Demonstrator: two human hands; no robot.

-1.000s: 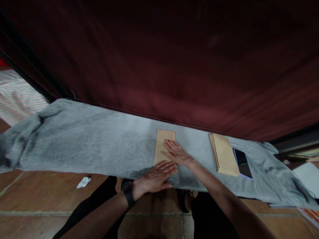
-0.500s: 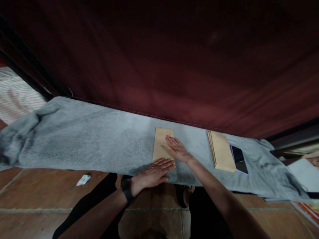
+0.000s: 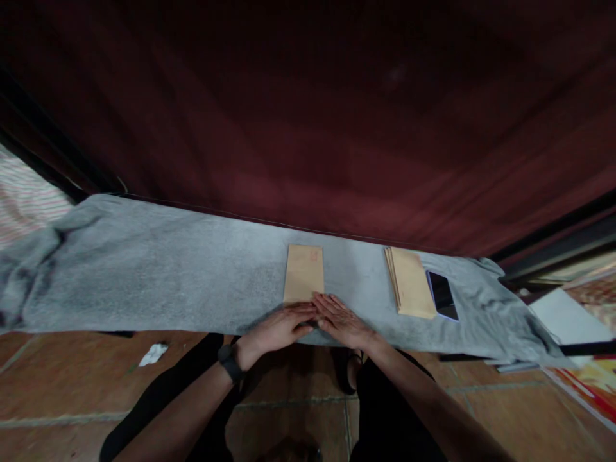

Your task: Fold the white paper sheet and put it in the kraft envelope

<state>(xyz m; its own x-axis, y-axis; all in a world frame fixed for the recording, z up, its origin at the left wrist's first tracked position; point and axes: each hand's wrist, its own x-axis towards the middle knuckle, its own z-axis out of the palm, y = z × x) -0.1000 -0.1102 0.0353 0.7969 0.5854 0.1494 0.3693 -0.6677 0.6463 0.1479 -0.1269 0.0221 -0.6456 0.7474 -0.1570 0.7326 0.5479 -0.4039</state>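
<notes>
A brown paper envelope (image 3: 304, 273) with a small red printed mark near its top right corner lies flat on a grey cloth (image 3: 192, 276). My left hand (image 3: 282, 327) rests with fingers stretched over the envelope's near end. Beside it, my right hand (image 3: 344, 324) lies flat, its fingertips on the near right edge of the envelope and meeting those of the left. The part of the envelope under both hands is hidden. To the right sits a stack of several similar envelopes (image 3: 411, 282), slightly fanned out.
Right of the stack lies a phone (image 3: 443, 295) in a purple case. A dark red curtain-like surface (image 3: 308, 141) rises behind the cloth-covered bench. A crumpled white tissue (image 3: 154, 354) is on the tiled floor (image 3: 72, 378). A white flat item (image 3: 570, 317) lies far right.
My right hand has slid down the envelope toward its near end, beside the left hand, uncovering the red mark. The whole view has shifted slightly.
</notes>
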